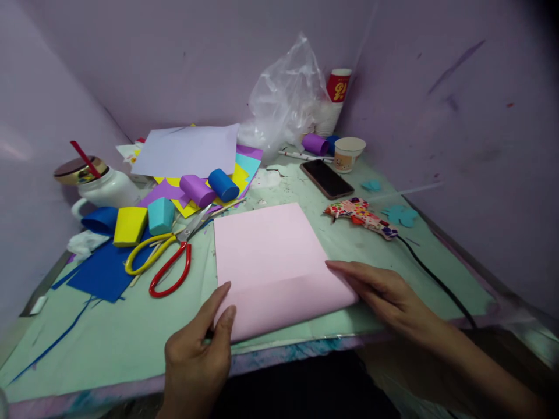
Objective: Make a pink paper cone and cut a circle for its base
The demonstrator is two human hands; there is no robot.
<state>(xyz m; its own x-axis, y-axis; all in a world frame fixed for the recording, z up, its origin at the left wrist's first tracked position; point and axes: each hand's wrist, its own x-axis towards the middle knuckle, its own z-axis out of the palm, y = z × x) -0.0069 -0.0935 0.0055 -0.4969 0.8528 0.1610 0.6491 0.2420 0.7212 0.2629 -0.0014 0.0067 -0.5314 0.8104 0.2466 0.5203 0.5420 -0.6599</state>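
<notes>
A pink paper or foam sheet [266,244] lies at the front of the table, with its near part curled over in a fold toward me. My left hand [205,343] pinches the fold's left end between thumb and fingers. On the opposite side, my right hand [384,291] holds the right end, its fingers extended along the edge and some of them hidden. Left of the sheet rest scissors [186,233] with one yellow and one red handle, blades partly apart. A floral-patterned glue gun [362,218] lies to the right.
A black cord [432,279] trails from the glue gun over the table edge. A phone [326,178], a paper cup [349,154] and a plastic bag [283,99] are farther back. At left are a white mug [111,189], blue sheet [105,270] and several rolled coloured pieces.
</notes>
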